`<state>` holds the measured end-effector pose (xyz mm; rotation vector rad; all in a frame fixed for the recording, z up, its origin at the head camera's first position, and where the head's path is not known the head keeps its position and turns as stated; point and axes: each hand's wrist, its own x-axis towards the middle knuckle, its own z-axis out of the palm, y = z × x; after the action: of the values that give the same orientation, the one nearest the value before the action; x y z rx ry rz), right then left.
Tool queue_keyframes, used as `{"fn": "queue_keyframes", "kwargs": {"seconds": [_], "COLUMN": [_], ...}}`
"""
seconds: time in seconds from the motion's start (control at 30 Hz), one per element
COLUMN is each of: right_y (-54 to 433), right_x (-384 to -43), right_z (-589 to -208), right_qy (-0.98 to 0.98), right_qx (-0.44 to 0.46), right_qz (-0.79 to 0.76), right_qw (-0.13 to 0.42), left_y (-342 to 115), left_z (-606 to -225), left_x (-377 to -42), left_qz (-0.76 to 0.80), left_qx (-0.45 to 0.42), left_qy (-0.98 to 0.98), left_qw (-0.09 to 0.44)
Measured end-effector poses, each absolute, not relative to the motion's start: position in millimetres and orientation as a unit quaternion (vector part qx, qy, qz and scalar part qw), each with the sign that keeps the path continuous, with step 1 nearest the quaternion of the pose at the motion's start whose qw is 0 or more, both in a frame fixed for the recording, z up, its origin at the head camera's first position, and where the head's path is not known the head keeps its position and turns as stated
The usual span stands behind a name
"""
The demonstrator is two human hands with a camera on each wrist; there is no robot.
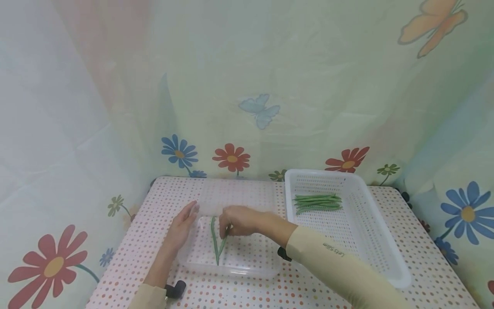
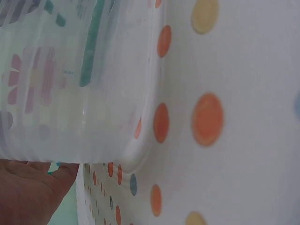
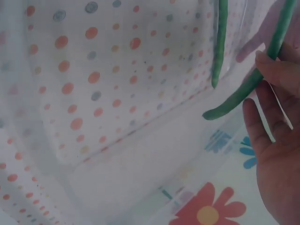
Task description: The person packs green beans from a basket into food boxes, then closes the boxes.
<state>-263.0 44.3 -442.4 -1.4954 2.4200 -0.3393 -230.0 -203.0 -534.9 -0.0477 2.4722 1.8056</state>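
Note:
My right hand [image 1: 241,220] is over a clear plastic container [image 1: 256,271] and pinches a green bean [image 3: 230,104] between thumb and fingers. The held bean slants down toward the front of the container. Another green bean [image 1: 214,238] lies lengthwise inside, close to the left wall, and the lower ends of the two meet in the head view. My left hand [image 1: 183,226] is at the container's left side with its fingers extended. In the left wrist view, part of that hand [image 2: 30,192] shows beside the see-through wall.
To the right stands a white perforated basket [image 1: 380,231] with a bundle of green beans [image 1: 318,203] near its back. A clear lid-like panel [image 1: 239,195] lies behind the container. The dotted tabletop [image 1: 216,292] ends at a flowered curtain [image 1: 308,133].

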Motion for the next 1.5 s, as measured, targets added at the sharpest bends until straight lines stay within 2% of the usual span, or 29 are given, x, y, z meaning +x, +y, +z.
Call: {"fn": "queue_keyframes", "kwargs": {"seconds": [0.57, 1.5], "right_y": [27.4, 13.9], "right_x": [-269.7, -254.6], "right_z": [-463.6, -493.7], "right_qy": [0.853, 0.874], "right_qx": [-0.472, -0.451], "right_qz": [-0.124, -0.059], "right_qw": [0.184, 0.174], "left_y": [-202.1, -201.6], "left_z": [-537.5, -536.9], "left_x": [-229.9, -229.8], "left_qz": [0.584, 0.576], "left_qx": [-0.017, -0.022], "left_qy": [0.811, 0.817], "left_qw": [0.03, 0.027]}}
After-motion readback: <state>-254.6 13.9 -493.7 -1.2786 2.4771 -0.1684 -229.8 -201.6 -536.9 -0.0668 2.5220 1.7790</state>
